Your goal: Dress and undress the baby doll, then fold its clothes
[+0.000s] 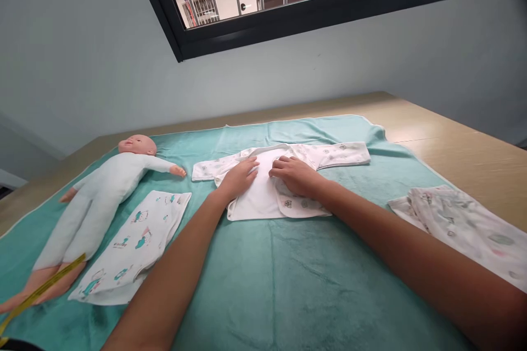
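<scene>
A small white baby shirt (257, 197) lies spread on a turquoise blanket (247, 279), its printed sleeves stretched out to both sides and its front panels parted over a plain white inside. My left hand (239, 176) rests on the shirt's left part, fingers extended and slightly bent. On the other side, my right hand (294, 174) has its fingers curled at the edge of the right front panel, which they appear to grip; the fingertips are partly hidden.
Left of the shirt lies a baby doll (107, 181) on its back. Near it is a folded printed garment (135, 241). Another printed garment (461, 225) is at the right. A yellow strip (45, 285) crosses the lower left corner. Behind the wooden table (453, 137) is a wall with a window.
</scene>
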